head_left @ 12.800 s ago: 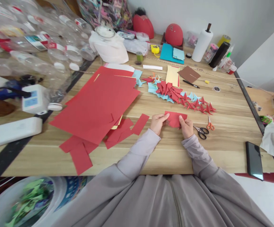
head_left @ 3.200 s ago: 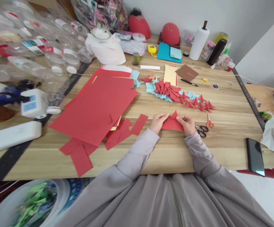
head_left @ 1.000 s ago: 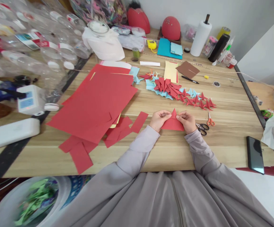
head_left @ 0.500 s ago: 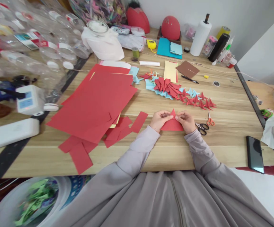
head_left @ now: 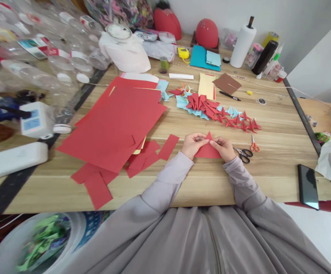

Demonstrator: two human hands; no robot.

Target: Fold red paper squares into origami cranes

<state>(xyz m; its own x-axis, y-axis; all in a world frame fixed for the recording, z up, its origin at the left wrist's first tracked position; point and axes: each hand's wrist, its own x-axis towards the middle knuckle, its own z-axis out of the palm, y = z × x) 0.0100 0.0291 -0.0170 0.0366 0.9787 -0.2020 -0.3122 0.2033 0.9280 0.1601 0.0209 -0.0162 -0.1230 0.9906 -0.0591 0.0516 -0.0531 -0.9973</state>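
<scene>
Between left hand (head_left: 193, 145) and right hand (head_left: 224, 148), both pinching it, the red paper (head_left: 207, 152) seems light, easily creased; grip its edges.

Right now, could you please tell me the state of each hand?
Left hand: closed, pinching the folded red paper from its left side.
Right hand: closed, pinching the folded red paper's right side.

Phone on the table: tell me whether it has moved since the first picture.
No. Judged against the front edge of the table, the phone keeps its place, near end jutting past it.
</scene>
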